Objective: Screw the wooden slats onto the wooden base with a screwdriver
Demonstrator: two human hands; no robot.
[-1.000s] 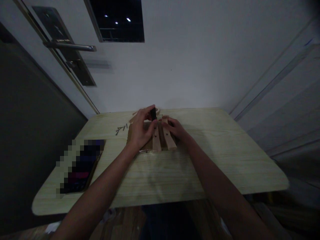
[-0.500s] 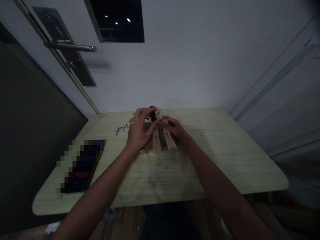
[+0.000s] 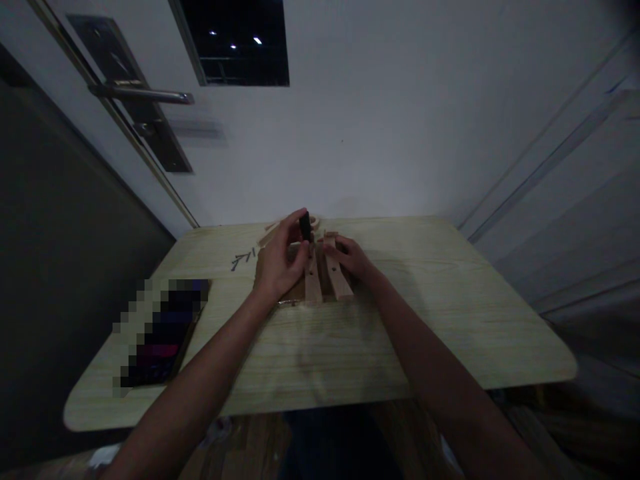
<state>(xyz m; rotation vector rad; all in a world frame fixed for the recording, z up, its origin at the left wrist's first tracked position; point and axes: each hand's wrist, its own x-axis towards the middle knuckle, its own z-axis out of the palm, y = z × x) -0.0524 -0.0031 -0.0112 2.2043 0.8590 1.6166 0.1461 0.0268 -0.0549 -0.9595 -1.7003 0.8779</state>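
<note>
Near the middle of the frame, a little above centre, the left hand [image 3: 279,263] holds a small black tool [image 3: 305,227] upright. Its fingers [image 3: 291,225] are curled around the tool and pinch it from the top and the side. The tip of the tool stands on the left one of two light wooden strips [image 3: 313,281], which lie side by side on a brown board [image 3: 295,293] on the table [image 3: 450,320].

The right hand [image 3: 351,259] rests just to the right, on the second strip. Its fingers [image 3: 332,247] are close together and press down on the far end of the wood.

A few dark screws [image 3: 244,259] lie loose on the table, to the left of the left hand. At the lower left of the frame a flat, pixelated object [image 3: 160,333] lies on the table. At the upper left a metal door handle [image 3: 145,94] shows.
</note>
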